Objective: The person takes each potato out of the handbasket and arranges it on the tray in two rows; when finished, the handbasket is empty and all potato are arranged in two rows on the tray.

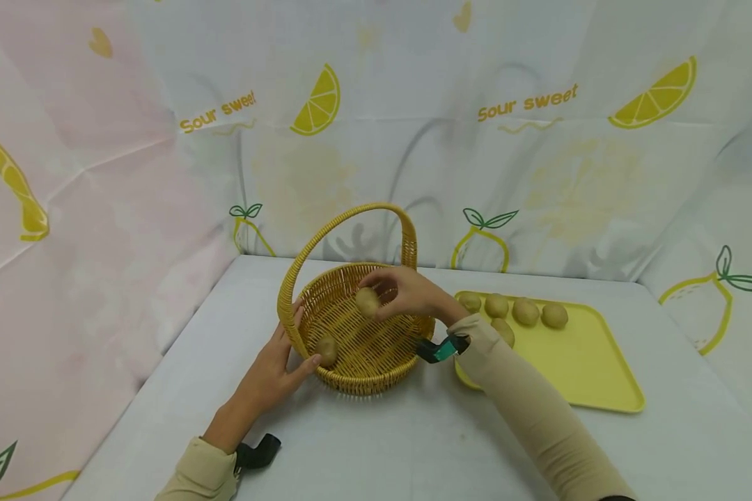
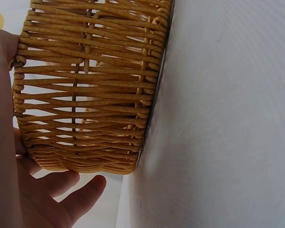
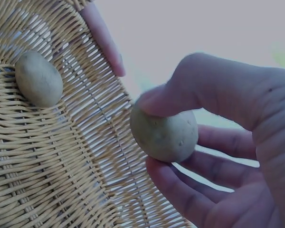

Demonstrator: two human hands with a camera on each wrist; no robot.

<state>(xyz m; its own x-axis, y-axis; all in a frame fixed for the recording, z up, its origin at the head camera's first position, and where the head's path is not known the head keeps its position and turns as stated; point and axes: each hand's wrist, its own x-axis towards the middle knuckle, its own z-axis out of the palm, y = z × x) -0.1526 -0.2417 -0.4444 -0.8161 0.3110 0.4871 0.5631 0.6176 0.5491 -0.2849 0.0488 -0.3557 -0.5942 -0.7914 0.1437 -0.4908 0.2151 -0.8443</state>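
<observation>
A round woven wicker basket (image 1: 363, 383) with a tall arched handle stands on the white table. My left hand (image 1: 276, 372) holds its left side, thumb at the rim and fingers along the outer wall; the left wrist view shows the fingers spread against the weave (image 2: 85, 104). Over the basket's opening, my right hand (image 1: 410, 292) pinches a potato (image 1: 367, 303) between thumb and fingers. Another potato (image 3: 39, 79) lies inside the basket, near the left hand's thumb in the head view.
Right of the basket is a yellow tray (image 1: 579, 362) with several potatoes (image 1: 526, 312) along its far and left sides. The right forearm crosses above the tray's left part and hides some of it. A lemon-print cloth (image 1: 376, 160) hangs behind the table.
</observation>
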